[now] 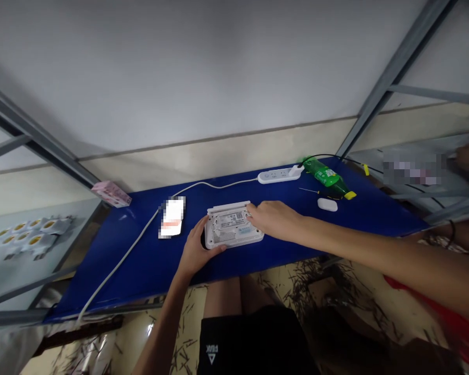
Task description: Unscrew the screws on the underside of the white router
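Observation:
A white router [231,224] lies on the blue tabletop with its vented, labelled underside facing up. A folded white antenna [229,207] runs along its far edge. My left hand [195,247] grips its left side, the thumb over the near edge and the fingers along the left edge. At the far right corner my right hand [271,219] is closed against the router, its fingers curled over the edge. The fingertips of the right hand are partly hidden, so anything small between them does not show.
Left of the router lies a lit phone [172,217]. A white power strip [279,175] with its cable [207,183], a green bottle [328,177], a thin screwdriver [309,190] and a white case [327,204] lie behind and right. A pink box [111,194] stands far left.

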Tool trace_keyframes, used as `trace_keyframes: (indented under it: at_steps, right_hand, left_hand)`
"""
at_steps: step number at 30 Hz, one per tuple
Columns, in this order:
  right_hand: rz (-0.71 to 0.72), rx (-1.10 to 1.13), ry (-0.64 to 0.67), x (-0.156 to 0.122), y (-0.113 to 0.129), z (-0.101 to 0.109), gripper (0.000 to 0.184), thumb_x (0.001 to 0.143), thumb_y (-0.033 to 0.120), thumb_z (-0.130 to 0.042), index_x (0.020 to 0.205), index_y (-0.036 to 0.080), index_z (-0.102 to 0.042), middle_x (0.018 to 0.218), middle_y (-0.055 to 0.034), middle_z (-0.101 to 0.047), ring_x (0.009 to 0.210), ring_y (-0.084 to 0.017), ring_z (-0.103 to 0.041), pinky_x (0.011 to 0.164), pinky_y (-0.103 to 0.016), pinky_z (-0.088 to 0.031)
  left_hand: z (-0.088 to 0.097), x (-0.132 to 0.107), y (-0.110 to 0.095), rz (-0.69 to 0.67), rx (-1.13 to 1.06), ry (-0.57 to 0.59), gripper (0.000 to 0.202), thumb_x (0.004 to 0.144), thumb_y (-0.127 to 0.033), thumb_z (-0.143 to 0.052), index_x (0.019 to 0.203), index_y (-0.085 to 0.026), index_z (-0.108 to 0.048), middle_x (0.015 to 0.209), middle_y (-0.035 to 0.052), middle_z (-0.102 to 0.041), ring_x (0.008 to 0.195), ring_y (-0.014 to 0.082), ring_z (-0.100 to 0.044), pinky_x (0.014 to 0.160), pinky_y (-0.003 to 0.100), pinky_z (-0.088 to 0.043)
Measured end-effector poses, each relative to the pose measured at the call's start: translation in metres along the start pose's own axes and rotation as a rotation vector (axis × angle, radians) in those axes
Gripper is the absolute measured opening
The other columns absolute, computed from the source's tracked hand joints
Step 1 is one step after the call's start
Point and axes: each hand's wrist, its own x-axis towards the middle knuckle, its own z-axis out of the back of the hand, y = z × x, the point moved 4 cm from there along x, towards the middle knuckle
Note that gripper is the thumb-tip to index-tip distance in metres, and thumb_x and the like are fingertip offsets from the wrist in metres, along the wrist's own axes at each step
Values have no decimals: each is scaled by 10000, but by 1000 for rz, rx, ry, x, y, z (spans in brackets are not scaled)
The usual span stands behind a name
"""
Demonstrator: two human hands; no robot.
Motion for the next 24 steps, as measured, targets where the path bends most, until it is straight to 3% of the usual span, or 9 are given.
trace_keyframes:
  at_steps: [4,8,12,16,19,24]
  right_hand:
    - [68,-57,11,-1,5,10,116,1079,133,-697,1150,147,-788,1230,-201,-834,1143,-323,-760,918,-383,-568]
    - [-112,-33,114,-2,-1,14,233,1168,193,-572,1265,140,-777,1038,-155,-837,928,-288,-766,748,-350,-495]
    - [9,19,50,-3,0,16,169,1094,137,-653,1212,176,-769,1195,-153,-832,1102,-290,-761,828,-339,-491]
    - [-79,36,139,-4,-4,11,236,1166,176,-543,1195,170,-777,1021,-123,-812,852,-255,-706,721,-355,-440]
    - [23,23,66,-3,1,15,183,1092,94,-615,1138,159,-780,1131,-150,-819,989,-264,-724,814,-352,-477]
    - [-53,-29,141,-5,-3,16,227,1178,185,-570,1152,171,-796,1017,-129,-819,895,-267,-725,738,-347,-436]
  left_hand:
    - [0,0,-2,-6,-7,4,1082,845,-515,-980,1777,-238,-504,1853,204,-586,1721,442,-565,1457,664,-433]
    - [0,0,-1,-2,-9,5,1079,835,-522,-992,1771,-268,-518,1854,188,-590,1724,444,-562,1462,668,-426]
    - [0,0,-1,-7,-9,-8,1081,829,-526,-999,1768,-279,-523,1851,185,-595,1722,451,-565,1456,681,-429]
    - [0,0,-2,-13,-3,-2,1063,847,-512,-991,1767,-258,-521,1848,198,-594,1726,447,-559,1456,671,-430]
    - [-1,0,-3,-11,-3,4,1072,851,-506,-989,1773,-236,-513,1850,210,-588,1727,442,-556,1460,662,-421]
    - [-1,0,-5,-14,-16,2,1073,852,-523,-993,1774,-241,-520,1858,203,-583,1717,444,-567,1453,654,-433]
